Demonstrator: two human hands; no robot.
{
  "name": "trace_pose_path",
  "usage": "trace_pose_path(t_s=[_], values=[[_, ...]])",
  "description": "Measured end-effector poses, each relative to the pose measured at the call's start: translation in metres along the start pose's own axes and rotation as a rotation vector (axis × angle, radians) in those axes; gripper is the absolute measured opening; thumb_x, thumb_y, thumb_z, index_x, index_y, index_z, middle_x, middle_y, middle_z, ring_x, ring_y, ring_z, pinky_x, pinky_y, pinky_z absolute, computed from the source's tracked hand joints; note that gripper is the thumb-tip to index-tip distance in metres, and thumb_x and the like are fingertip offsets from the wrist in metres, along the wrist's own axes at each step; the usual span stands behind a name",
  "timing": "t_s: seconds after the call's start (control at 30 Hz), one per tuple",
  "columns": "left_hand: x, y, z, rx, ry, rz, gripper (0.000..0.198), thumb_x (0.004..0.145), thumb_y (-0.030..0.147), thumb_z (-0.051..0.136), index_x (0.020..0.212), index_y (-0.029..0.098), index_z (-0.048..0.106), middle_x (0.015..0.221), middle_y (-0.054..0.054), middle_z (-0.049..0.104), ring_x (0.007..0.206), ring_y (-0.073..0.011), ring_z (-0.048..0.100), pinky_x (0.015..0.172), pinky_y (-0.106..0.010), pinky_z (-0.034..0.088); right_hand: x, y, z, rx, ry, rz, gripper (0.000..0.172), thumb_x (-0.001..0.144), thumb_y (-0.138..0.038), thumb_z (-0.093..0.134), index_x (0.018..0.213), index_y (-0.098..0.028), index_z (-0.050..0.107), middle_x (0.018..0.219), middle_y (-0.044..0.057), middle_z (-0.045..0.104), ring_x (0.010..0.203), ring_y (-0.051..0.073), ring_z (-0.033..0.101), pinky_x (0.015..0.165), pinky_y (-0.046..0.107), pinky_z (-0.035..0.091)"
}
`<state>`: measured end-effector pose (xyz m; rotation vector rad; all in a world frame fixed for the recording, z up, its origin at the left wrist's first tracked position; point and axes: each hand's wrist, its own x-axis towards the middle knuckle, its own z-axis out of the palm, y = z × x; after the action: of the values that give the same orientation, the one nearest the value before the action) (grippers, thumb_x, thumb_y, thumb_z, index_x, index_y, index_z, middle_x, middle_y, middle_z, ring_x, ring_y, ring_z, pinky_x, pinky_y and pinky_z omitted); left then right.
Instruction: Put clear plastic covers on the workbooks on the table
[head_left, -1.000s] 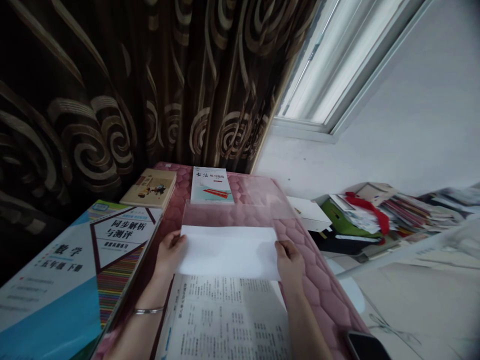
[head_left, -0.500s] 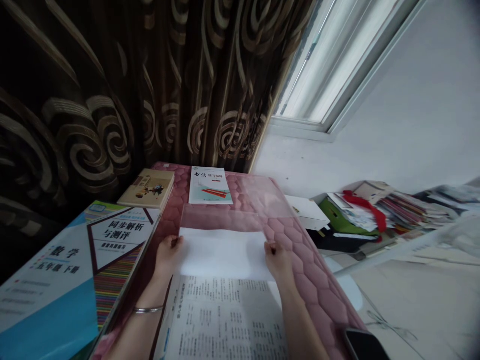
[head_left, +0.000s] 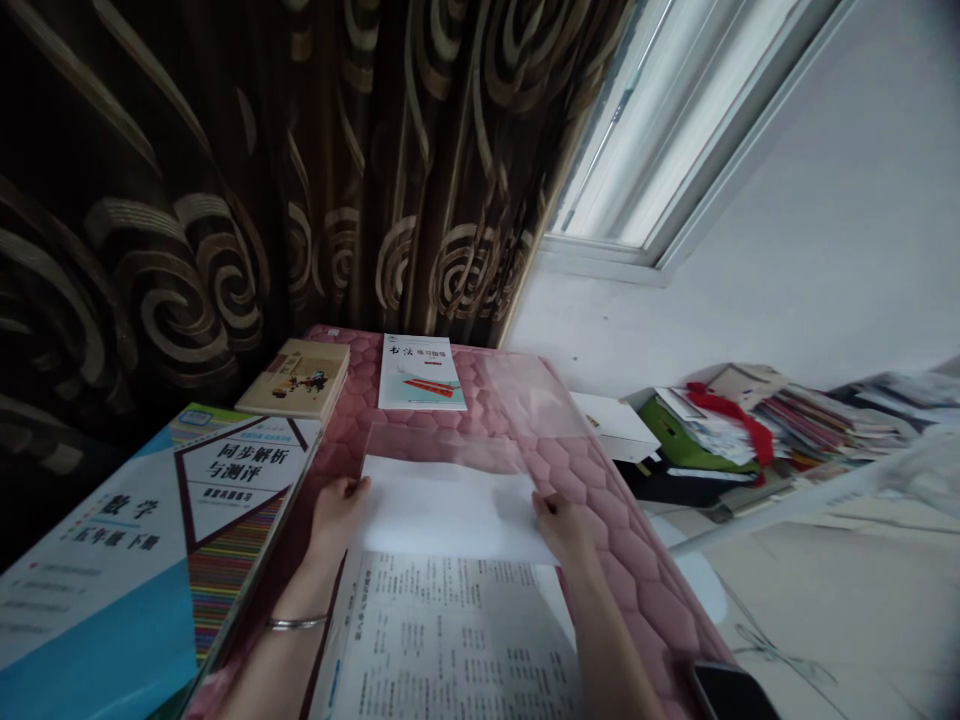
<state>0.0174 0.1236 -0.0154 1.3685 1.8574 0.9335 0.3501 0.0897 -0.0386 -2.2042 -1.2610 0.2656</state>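
- Your left hand [head_left: 337, 515] sits at the left edge of the white sheet of paper [head_left: 450, 510]. Its fingers [head_left: 352, 490] lie close together on the sheet's upper left corner, but you can't tell from this view whether they pinch it.
- Your right hand [head_left: 564, 530] is at the sheet's right edge, its fingers [head_left: 546, 506] slightly curled over the paper. Whether they grip it is also hard to tell.
- The sheet lies flat between your hands, its upper edge against the clear plastic sleeve [head_left: 442, 448]. You can't tell whether the paper is inside the sleeve or on top of it.
- The sheet's lower edge overlaps the top of the printed page [head_left: 450, 640] just below it, near your forearms.
- A silver bangle [head_left: 298, 623] circles your left wrist.
- The sleeve lies on the pink quilted mat [head_left: 630, 570], and a black phone [head_left: 727, 695] sits at the mat's lower right.
- Beyond your hands, a calligraphy workbook [head_left: 421, 372] and a small paperback [head_left: 294, 378] lie side by side on the mat.
- To your left, a large math workbook [head_left: 127, 540] lies along the mat's edge.
- Off to your right, on a lower level, are a white box [head_left: 615, 425] and a green folder [head_left: 667, 430] with red ribbon [head_left: 731, 420].
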Motion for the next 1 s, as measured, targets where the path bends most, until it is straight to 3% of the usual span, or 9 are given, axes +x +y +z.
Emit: trace_pose_path(t_s=[0.13, 0.23, 0.37, 0.6, 0.77, 1.0], values=[[-0.003, 0.003, -0.002, -0.014, 0.003, -0.015, 0.021, 0.076, 0.030, 0.053, 0.060, 0.019, 0.061, 0.063, -0.004, 0.069, 0.066, -0.0192, 0.065, 0.060, -0.025, 0.045, -0.005, -0.006, 0.004, -0.031, -0.039, 0.037, 0.031, 0.088, -0.037, 0.042, 0.075, -0.019, 0.064, 0.075, 0.009, 0.069, 0.070, 0.021, 0.063, 0.056, 0.027, 0.037], [-0.005, 0.004, -0.001, -0.048, 0.014, -0.001, 0.016, 0.073, 0.029, 0.053, 0.065, 0.019, 0.063, 0.068, -0.004, 0.071, 0.069, -0.0197, 0.066, 0.062, -0.026, 0.047, -0.003, -0.008, -0.003, 0.074, -0.049, 0.049, 0.031, 0.084, -0.040, 0.046, 0.068, -0.020, 0.063, 0.068, 0.007, 0.068, 0.066, 0.021, 0.062, 0.055, 0.027, 0.037], [-0.005, 0.000, 0.003, -0.090, 0.051, 0.006, 0.021, 0.074, 0.035, 0.052, 0.070, 0.018, 0.063, 0.070, -0.007, 0.072, 0.070, -0.0214, 0.067, 0.063, -0.026, 0.047, 0.004, -0.006, -0.018, 0.211, -0.153, 0.069, 0.033, 0.074, -0.047, 0.055, 0.054, -0.022, 0.058, 0.052, 0.002, 0.060, 0.054, 0.019, 0.057, 0.049, 0.027, 0.036], [-0.006, -0.001, 0.005, -0.092, 0.083, 0.033, 0.028, 0.074, 0.044, 0.050, 0.067, 0.019, 0.061, 0.071, -0.011, 0.072, 0.071, -0.0251, 0.067, 0.060, -0.028, 0.047, -0.006, -0.014, -0.006, 0.266, 0.020, -0.009, 0.035, 0.076, -0.051, 0.047, 0.055, -0.024, 0.046, 0.054, 0.002, 0.058, 0.056, 0.020, 0.056, 0.053, 0.028, 0.037], [-0.006, 0.002, 0.004, -0.181, 0.101, 0.012, 0.029, 0.071, 0.045, 0.052, 0.063, 0.019, 0.060, 0.065, -0.008, 0.070, 0.066, -0.0227, 0.065, 0.056, -0.027, 0.046, -0.009, -0.018, 0.002, 0.287, 0.094, 0.019, 0.032, 0.079, -0.052, 0.043, 0.065, -0.024, 0.049, 0.064, 0.005, 0.063, 0.064, 0.021, 0.059, 0.060, 0.029, 0.041], [-0.003, -0.007, 0.007, -0.252, 0.075, 0.022, 0.029, 0.066, 0.045, 0.055, 0.063, 0.017, 0.062, 0.058, -0.004, 0.066, 0.060, -0.0187, 0.062, 0.053, -0.024, 0.044, -0.002, -0.004, 0.009, 0.430, 0.129, -0.013, 0.040, 0.076, -0.059, 0.047, 0.069, -0.021, 0.057, 0.063, 0.003, 0.061, 0.061, 0.020, 0.056, 0.056, 0.029, 0.039]])
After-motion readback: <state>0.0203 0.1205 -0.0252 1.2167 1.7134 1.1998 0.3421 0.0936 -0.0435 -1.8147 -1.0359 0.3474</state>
